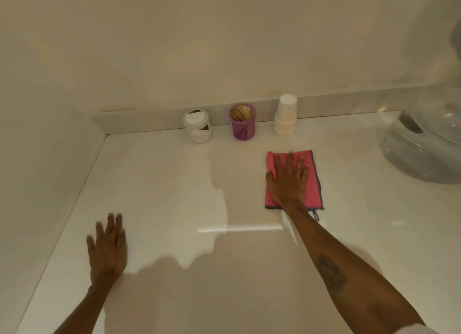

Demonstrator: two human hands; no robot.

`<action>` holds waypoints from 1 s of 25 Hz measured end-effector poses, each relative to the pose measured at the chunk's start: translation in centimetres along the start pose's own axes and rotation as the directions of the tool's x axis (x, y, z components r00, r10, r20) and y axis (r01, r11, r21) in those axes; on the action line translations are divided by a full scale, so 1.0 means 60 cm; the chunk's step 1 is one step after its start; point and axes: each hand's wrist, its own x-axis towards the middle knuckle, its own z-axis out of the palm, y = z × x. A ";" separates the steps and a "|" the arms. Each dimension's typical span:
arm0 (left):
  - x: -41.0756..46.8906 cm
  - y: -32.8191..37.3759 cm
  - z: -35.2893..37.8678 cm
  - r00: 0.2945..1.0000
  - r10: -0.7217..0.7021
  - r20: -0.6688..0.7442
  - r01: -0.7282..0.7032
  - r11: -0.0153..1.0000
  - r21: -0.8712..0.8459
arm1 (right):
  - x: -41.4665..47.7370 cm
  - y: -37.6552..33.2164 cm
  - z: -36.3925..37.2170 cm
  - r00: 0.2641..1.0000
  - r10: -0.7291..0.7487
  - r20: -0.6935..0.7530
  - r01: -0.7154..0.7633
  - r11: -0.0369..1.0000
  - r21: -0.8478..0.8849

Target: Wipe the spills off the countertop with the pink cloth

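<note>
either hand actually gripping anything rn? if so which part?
Nothing is gripped. The right hand lies flat, fingers spread, pressing on the middle of the pink cloth. The left hand rests open on the bare countertop.

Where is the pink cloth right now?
In the head view, the pink cloth lies flat on the countertop, right of centre, under the right hand, in front of the paper cups.

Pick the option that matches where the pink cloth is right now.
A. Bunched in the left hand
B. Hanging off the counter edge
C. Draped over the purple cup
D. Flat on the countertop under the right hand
D: the right hand lies spread, palm down, on the pink cloth, which lies flat on the countertop.
</note>
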 end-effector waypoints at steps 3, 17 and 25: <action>0.003 0.000 0.001 1.000 -0.012 -0.010 0.012 1.000 -0.008 | 0.012 -0.097 0.004 0.990 -0.137 0.031 0.137 0.991 -0.001; 0.005 -0.010 0.006 1.000 -0.006 -0.020 0.005 0.999 -0.050 | -0.179 -0.368 0.088 0.728 -0.670 0.144 0.675 0.738 0.024; 0.004 0.011 -0.018 0.994 -0.089 0.068 0.104 0.959 -0.265 | -0.285 -0.377 0.031 0.928 -0.281 0.244 -0.217 0.124 0.968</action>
